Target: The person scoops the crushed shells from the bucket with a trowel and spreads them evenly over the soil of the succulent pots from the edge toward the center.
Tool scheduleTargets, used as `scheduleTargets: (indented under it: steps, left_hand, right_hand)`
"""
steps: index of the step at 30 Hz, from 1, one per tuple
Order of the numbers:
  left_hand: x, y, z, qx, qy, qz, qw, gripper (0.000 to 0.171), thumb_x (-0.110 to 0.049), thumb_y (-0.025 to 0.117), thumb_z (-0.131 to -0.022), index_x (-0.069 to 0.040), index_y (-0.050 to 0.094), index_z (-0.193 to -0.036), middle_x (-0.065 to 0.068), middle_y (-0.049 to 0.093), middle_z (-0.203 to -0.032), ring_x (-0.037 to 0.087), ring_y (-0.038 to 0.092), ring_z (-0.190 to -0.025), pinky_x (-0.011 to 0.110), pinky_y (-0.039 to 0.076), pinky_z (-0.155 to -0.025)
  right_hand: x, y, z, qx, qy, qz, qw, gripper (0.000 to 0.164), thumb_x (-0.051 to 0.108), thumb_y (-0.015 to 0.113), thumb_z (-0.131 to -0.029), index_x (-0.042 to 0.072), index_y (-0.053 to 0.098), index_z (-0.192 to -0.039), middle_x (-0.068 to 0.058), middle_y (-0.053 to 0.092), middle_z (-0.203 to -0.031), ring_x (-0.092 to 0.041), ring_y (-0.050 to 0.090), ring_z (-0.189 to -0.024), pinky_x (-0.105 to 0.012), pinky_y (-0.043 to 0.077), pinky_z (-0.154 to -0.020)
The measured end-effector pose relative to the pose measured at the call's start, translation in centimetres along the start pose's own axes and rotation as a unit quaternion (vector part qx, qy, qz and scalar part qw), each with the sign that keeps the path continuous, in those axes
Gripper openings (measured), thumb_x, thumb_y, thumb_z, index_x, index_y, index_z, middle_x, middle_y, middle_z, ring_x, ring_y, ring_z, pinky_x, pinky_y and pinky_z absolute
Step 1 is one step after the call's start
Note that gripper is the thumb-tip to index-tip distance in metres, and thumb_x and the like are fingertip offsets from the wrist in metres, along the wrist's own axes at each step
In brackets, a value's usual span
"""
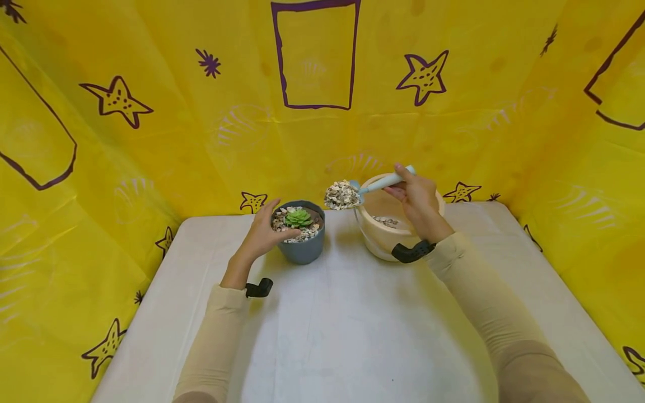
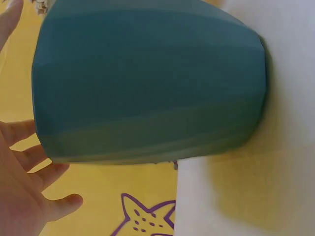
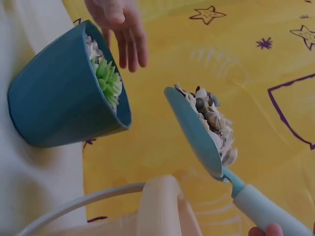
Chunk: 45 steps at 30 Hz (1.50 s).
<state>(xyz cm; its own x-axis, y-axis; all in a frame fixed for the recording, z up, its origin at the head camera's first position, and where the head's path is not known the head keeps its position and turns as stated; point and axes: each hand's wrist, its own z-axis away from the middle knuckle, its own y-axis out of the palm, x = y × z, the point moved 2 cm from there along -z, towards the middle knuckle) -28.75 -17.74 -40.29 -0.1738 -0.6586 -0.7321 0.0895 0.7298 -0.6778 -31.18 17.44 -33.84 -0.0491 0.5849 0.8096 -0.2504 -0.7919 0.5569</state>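
Note:
My right hand (image 1: 422, 197) grips the pale handle of a small blue garden trowel (image 1: 385, 182), raised over the left rim of a cream bucket (image 1: 375, 238). The trowel's blade carries a heap of small shells and stones (image 3: 212, 118). To its left stands a blue-grey plant pot (image 1: 302, 252) holding a green succulent (image 1: 298, 218) bedded in similar pieces. My left hand (image 1: 259, 232) is at the pot's left side, thumb and fingers spread apart about the rim. In the left wrist view, the pot (image 2: 147, 83) hides part of those fingers.
More shell pieces (image 1: 386, 222) lie at the bottom of the bucket, whose thin carrying handle (image 3: 93, 199) hangs down its side. Pot and bucket stand near the back edge of a white-covered table (image 1: 327, 336). Yellow patterned sheeting (image 1: 312, 134) encloses the back and sides.

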Motion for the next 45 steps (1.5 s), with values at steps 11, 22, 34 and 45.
scheduleTargets:
  steps: [11,22,34,45]
  left_hand:
    - [2.4,0.2,-0.2,0.028,-0.031,0.021,0.9989,0.116,-0.055,0.079,-0.074,-0.016,0.009,-0.158,0.014,0.014,-0.163,0.037,0.014,-0.15,0.066,0.02,-0.115]
    - [3.5,0.5,-0.2,0.075,-0.037,0.063,0.9945,0.121,-0.047,0.084,-0.072,-0.022,0.003,-0.159,0.011,0.002,-0.165,0.037,0.004,-0.152,0.065,0.014,-0.117]
    - [3.6,1.3,-0.1,0.051,-0.044,0.069,0.9953,0.119,-0.048,0.084,-0.071,-0.022,0.007,-0.158,0.012,0.007,-0.165,0.035,0.01,-0.151,0.063,0.016,-0.118]
    - [2.6,2.8,1.7,-0.04,-0.04,0.014,0.9983,0.121,-0.056,0.083,-0.067,-0.016,0.013,-0.157,0.02,0.023,-0.157,0.037,0.027,-0.144,0.061,0.028,-0.114]
  right_hand:
    - [-1.2,1.1,0.0,0.044,0.03,-0.001,0.999,0.018,0.016,0.061,-0.096,0.008,0.065,-0.081,-0.006,0.069,-0.068,-0.017,0.068,-0.06,-0.025,0.059,-0.062]
    - [-2.2,2.1,0.1,0.056,0.023,0.022,0.998,0.019,0.016,0.06,-0.096,0.006,0.063,-0.08,-0.005,0.07,-0.065,-0.015,0.069,-0.059,-0.024,0.059,-0.061]
    - [-3.1,2.3,0.2,0.055,0.027,0.031,0.998,0.018,0.016,0.059,-0.097,0.006,0.063,-0.083,-0.004,0.07,-0.069,-0.015,0.067,-0.061,-0.024,0.059,-0.064]
    - [-3.7,2.6,0.3,0.051,0.018,0.024,0.998,0.018,0.015,0.061,-0.096,-0.001,0.06,-0.09,-0.003,0.069,-0.066,-0.015,0.068,-0.059,-0.025,0.059,-0.06]
